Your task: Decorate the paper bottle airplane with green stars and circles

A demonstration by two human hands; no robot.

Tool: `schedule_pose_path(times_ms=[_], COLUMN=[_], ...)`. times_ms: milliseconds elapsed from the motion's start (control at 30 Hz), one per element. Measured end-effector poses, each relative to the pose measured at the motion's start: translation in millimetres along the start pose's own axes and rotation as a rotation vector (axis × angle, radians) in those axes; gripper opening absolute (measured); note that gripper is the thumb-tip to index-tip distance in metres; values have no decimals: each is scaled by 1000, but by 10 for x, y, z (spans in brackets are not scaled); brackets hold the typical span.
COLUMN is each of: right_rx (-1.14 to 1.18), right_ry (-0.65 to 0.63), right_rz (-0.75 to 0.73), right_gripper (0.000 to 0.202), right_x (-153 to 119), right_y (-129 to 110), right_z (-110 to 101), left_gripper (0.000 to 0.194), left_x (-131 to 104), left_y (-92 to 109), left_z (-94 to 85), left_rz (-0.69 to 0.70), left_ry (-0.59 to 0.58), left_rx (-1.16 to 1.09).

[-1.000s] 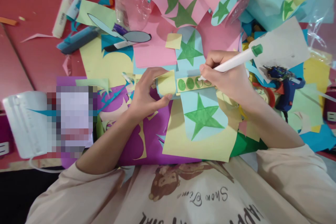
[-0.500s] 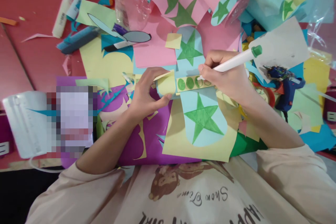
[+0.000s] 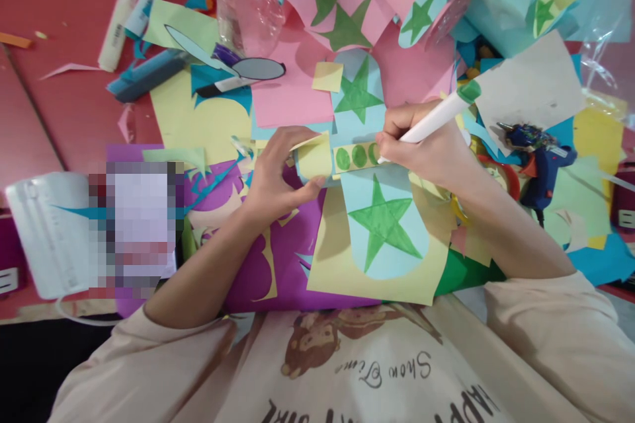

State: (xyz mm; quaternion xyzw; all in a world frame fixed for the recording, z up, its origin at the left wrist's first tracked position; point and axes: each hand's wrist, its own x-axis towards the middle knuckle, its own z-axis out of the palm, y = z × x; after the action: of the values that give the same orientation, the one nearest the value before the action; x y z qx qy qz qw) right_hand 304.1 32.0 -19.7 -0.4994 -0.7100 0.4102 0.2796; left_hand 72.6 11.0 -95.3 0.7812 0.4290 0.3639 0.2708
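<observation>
My right hand (image 3: 421, 142) grips a white marker pen (image 3: 434, 117) with a green end, its tip on a yellow paper strip (image 3: 350, 157). Green-filled circles run along that strip; the ones farthest right are hidden behind my fingers. My left hand (image 3: 280, 175) is closed around a rolled yellow and light-blue paper piece (image 3: 314, 162) joined to the strip's left end. Above and below the strip show light-blue rounded paper pieces bearing a green star (image 3: 359, 92) and a larger green star (image 3: 384, 223).
Around my hands lie scissors (image 3: 258, 69), a blue glue gun (image 3: 544, 172), a clear plastic cup (image 3: 248, 10) and several coloured paper scraps. To the left are a white box-shaped device (image 3: 52, 234) and a blurred-out screen. Purple paper (image 3: 248, 277) lies under my left forearm.
The marker's tip has shifted slightly right and down, and its green end has swung left. The third circle looks more filled with green. My left hand has stayed in place.
</observation>
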Motion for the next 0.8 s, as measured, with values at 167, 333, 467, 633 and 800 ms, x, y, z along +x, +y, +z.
schedule_pose_path(times_ms=[167, 333, 467, 633, 800], right_rx=[26, 20, 33, 29, 61], right_ry=[10, 9, 16, 39, 91], right_rz=[-12, 6, -9, -16, -35], right_gripper=[39, 39, 37, 37, 37], right_x=[-7, 2, 6, 4, -7], right_y=[10, -2, 5, 19, 44], right_z=[-3, -7, -9, 0, 8], left_gripper=[40, 42, 42, 41, 41], left_x=[-6, -17, -15, -10, -10], left_y=[-13, -25, -29, -26, -11], left_z=[7, 8, 7, 9, 14], left_rz=[22, 16, 27, 46, 28], left_ry=[17, 2, 10, 16, 21], left_rx=[-28, -16, -14, -10, -18])
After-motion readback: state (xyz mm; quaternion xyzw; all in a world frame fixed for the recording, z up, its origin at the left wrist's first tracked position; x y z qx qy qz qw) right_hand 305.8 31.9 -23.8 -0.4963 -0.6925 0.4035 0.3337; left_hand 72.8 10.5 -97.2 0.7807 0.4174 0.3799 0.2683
